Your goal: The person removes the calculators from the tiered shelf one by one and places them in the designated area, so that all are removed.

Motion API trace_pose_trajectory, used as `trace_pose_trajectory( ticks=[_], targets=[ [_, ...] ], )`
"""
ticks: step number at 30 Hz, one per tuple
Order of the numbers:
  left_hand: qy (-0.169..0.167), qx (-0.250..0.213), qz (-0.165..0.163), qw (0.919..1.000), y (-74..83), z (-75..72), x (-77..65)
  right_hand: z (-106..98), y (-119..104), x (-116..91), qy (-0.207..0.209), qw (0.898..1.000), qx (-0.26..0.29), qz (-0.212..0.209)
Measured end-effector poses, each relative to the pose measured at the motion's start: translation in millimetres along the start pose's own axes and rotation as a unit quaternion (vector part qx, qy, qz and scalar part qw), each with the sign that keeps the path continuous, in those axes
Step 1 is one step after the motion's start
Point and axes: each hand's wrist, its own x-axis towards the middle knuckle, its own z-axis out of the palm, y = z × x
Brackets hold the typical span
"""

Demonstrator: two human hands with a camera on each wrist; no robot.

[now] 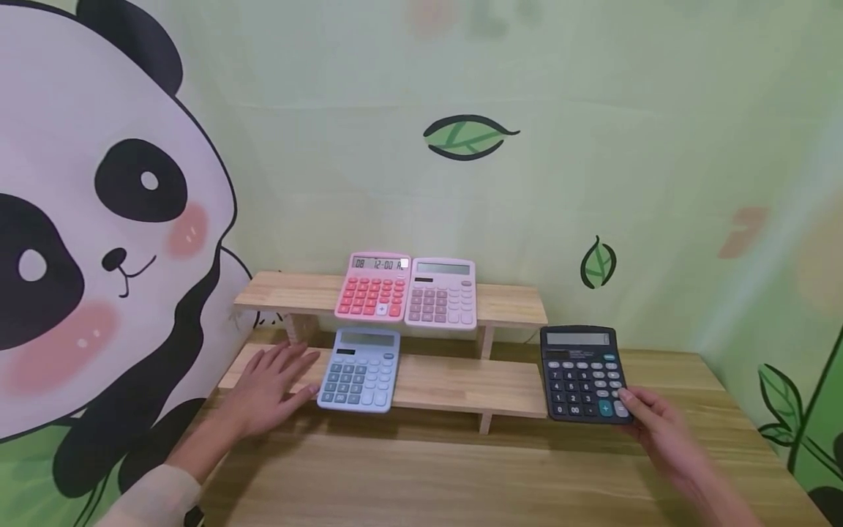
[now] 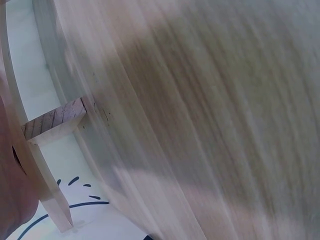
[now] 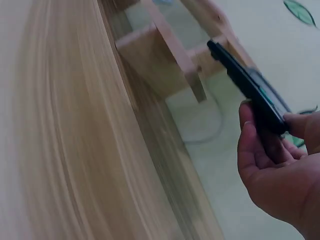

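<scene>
Partly hidden, right hand [image 1: 661, 433] grasps black calculator [image 1: 581, 375]; left hand [image 1: 268, 386] is loosely spread.

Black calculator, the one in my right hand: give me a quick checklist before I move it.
1. Right hand gripping black calculator: ok, at its lower right corner.
2. Calculator's face turned toward the head camera: ok.
3. Calculator resting on a surface: not ok, held in the air.
4. Left hand clear of blue calculator: cannot tell, too close to judge contact.
5. Red-keyed calculator and pale pink calculator on upper shelf: ok, side by side.
</scene>
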Motion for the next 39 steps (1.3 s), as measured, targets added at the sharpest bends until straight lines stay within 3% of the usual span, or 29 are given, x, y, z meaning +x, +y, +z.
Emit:
trace_pose_trajectory(
  ticks=[6,10,14,26,29,35,39],
  targets=[
    [0.009,0.001,0.007,0.9999,-0.9,1.2,-0.1,-19,4,6,-0.024,0.997,0.049,-0.048],
    [0.013,0.007,0.008,0.9999,-1.0,0.4,-2.2,-25,6,12,-0.015,0.998,0.057,-0.028],
    [0.014,0.01,0.002,0.9998,-2.6,0.4,-4.2,-28,12,24,0.01,1.0,0.019,0.011],
    [0.006,0.003,0.0,1.0,-0.3,2.2,-1.5,-20,35,64,0.028,0.991,-0.132,0.024],
    [0.006,0.002,0.0,1.0,1.6,1.8,-1.8,-19,34,70,0.027,0.985,-0.17,0.032],
    [0.008,0.007,0.0,0.9999,1.6,1.6,-1.4,-20,30,77,0.025,0.961,-0.27,0.047],
    [0.01,0.006,-0.002,0.9999,0.1,1.8,-1.6,-21,29,82,0.022,0.957,-0.286,0.052]
  ],
)
